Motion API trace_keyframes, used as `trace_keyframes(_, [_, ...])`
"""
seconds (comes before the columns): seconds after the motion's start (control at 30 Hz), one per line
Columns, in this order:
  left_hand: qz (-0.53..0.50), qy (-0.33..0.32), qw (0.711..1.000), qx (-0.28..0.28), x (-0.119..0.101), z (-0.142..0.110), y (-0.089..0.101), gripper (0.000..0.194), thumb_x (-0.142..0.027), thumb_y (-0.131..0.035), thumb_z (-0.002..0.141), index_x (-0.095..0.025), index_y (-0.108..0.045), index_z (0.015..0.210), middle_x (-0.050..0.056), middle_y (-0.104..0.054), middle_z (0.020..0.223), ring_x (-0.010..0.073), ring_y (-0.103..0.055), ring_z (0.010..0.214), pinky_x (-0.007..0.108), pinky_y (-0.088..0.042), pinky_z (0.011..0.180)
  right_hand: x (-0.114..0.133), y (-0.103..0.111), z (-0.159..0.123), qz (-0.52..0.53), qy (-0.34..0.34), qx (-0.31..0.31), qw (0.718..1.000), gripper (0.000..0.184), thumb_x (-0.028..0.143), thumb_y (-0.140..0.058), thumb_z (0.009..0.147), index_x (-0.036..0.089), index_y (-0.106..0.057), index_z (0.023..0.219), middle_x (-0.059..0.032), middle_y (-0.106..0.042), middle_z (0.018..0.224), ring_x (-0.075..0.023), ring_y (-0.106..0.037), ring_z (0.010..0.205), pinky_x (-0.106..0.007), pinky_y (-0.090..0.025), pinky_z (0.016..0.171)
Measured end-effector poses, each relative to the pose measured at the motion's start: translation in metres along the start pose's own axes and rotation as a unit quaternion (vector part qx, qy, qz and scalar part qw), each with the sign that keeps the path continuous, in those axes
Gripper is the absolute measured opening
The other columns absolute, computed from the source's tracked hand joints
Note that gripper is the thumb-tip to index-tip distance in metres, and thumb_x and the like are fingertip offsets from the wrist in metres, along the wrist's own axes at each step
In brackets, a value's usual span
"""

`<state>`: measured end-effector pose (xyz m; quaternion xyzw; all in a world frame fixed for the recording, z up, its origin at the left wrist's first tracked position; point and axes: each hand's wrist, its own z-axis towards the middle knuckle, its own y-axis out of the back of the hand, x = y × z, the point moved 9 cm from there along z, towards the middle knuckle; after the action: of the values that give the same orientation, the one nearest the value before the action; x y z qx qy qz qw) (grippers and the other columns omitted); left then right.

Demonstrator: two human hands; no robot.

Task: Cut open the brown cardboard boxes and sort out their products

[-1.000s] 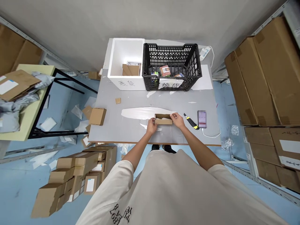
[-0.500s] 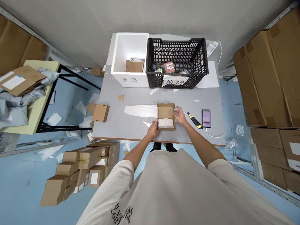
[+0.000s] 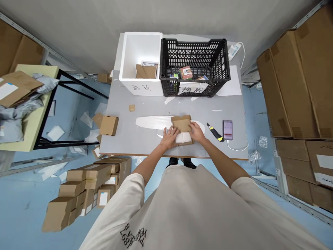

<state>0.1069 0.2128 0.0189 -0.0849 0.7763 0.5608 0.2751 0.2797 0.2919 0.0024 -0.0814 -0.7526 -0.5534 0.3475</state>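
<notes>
A small brown cardboard box (image 3: 181,124) lies on the table in front of me, its lid raised and leaning over the back part. Inside the front part sits a white wrapped item (image 3: 183,138), its contents hidden. My left hand (image 3: 169,137) rests against the box's left side with fingers spread, some reaching the lid's edge. At the right edge, near the lid's corner, my right hand (image 3: 197,132) has its fingers closed on the cardboard. A black and yellow utility knife (image 3: 215,132) lies right of that hand, beside a phone (image 3: 227,130) on a white cable.
Behind stand a white foam box (image 3: 148,87) and a black plastic crate (image 3: 195,52) holding small packages. A closed carton (image 3: 109,125) sits at the table's left edge, with a small brown piece (image 3: 131,108) nearby. Stacked cartons (image 3: 97,173) fill the floor at lower left.
The lid has tipped forward and the box has turned slightly. My left hand has moved up along the left side and spread its fingers; my right hand has come closer to the box.
</notes>
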Motion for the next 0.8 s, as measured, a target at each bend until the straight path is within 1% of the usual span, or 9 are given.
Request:
trace_keyframes(0.07, [0.002,-0.011,1.0,0.018,-0.002,0.004,-0.006,0.109,-0.033,-0.089,0.063,-0.027,-0.034,0.156,0.014,-0.029,0.164,0.0416,-0.004,0.156,0.067,0.006,0.122,0.021,0.005,-0.005,-0.073,0.042,-0.004,0.996,0.05,0.015,-0.047,0.088,0.018,-0.058,0.137,-0.0165,-0.046,0.148,-0.0347,-0.04,0.133,-0.052,-0.032,0.112])
trace_keyframes(0.17, [0.023,0.009,0.999,0.035,-0.002,0.006,-0.018,0.113,-0.039,-0.09,0.062,-0.024,-0.032,0.158,0.016,-0.028,0.165,0.0434,-0.002,0.156,0.071,0.007,0.12,0.048,0.001,-0.011,-0.146,0.103,0.023,0.984,0.047,0.011,-0.046,0.089,0.018,-0.061,0.132,-0.0177,-0.048,0.144,-0.0356,-0.036,0.133,-0.052,-0.026,0.112])
trace_keyframes(0.27, [0.039,0.028,0.998,0.031,-0.005,0.006,-0.027,0.114,-0.042,-0.09,0.061,-0.02,-0.033,0.158,0.018,-0.026,0.165,0.0441,-0.001,0.156,0.072,0.009,0.119,0.061,-0.015,-0.013,-0.187,0.15,0.082,0.967,0.04,0.011,-0.046,0.091,0.019,-0.065,0.126,-0.0175,-0.054,0.134,-0.0339,-0.04,0.127,-0.05,-0.027,0.11])
trace_keyframes(0.33, [0.028,0.028,0.999,0.013,-0.006,0.006,-0.03,0.113,-0.038,-0.091,0.06,-0.018,-0.035,0.157,0.02,-0.027,0.164,0.0436,-0.002,0.156,0.072,0.01,0.12,0.067,-0.028,-0.017,-0.2,0.191,0.125,0.953,0.035,0.014,-0.047,0.094,0.021,-0.067,0.122,-0.0158,-0.056,0.132,-0.0327,-0.042,0.125,-0.049,-0.028,0.109])
trace_keyframes(0.4, [0.001,0.023,1.0,-0.011,-0.006,0.006,-0.028,0.111,-0.032,-0.091,0.06,-0.017,-0.036,0.156,0.021,-0.03,0.163,0.0429,-0.004,0.156,0.07,0.011,0.121,0.071,-0.039,-0.02,-0.21,0.225,0.149,0.94,0.033,0.017,-0.047,0.096,0.024,-0.068,0.12,-0.0137,-0.057,0.134,-0.0318,-0.044,0.124,-0.049,-0.028,0.109])
trace_keyframes(0.47, [-0.014,0.02,0.999,-0.027,-0.001,0.008,-0.025,0.109,-0.028,-0.09,0.061,-0.016,-0.037,0.156,0.022,-0.033,0.161,0.0424,-0.004,0.156,0.069,0.012,0.121,0.072,-0.045,-0.021,-0.22,0.238,0.152,0.934,0.034,0.017,-0.045,0.098,0.025,-0.067,0.122,-0.0126,-0.058,0.136,-0.0311,-0.045,0.123,-0.05,-0.027,0.11])
trace_keyframes(0.53, [-0.007,0.021,0.999,-0.031,0.007,0.01,-0.021,0.107,-0.026,-0.09,0.061,-0.017,-0.038,0.155,0.021,-0.034,0.161,0.0419,-0.004,0.156,0.069,0.013,0.121,0.072,-0.049,-0.018,-0.223,0.234,0.148,0.935,0.037,0.016,-0.043,0.098,0.026,-0.066,0.125,-0.0123,-0.059,0.135,-0.0304,-0.047,0.121,-0.051,-0.027,0.11])
trace_keyframes(0.67, [0.005,0.031,0.999,-0.018,0.026,0.014,-0.011,0.105,-0.026,-0.088,0.063,-0.02,-0.039,0.155,0.018,-0.036,0.16,0.0417,-0.001,0.157,0.07,0.013,0.12,0.074,-0.053,-0.005,-0.204,0.215,0.142,0.944,0.039,0.015,-0.043,0.097,0.025,-0.064,0.129,-0.012,-0.06,0.137,-0.0296,-0.049,0.12,-0.052,-0.027,0.111])
trace_keyframes(0.8, [-0.001,0.017,1.0,0.003,0.039,0.015,-0.003,0.104,-0.02,-0.087,0.063,-0.024,-0.039,0.155,0.016,-0.036,0.161,0.0405,-0.002,0.157,0.07,0.013,0.12,0.082,-0.063,0.005,-0.207,0.229,0.153,0.939,0.04,0.015,-0.041,0.098,0.025,-0.063,0.13,-0.0105,-0.057,0.141,-0.0289,-0.049,0.12,-0.05,-0.027,0.111])
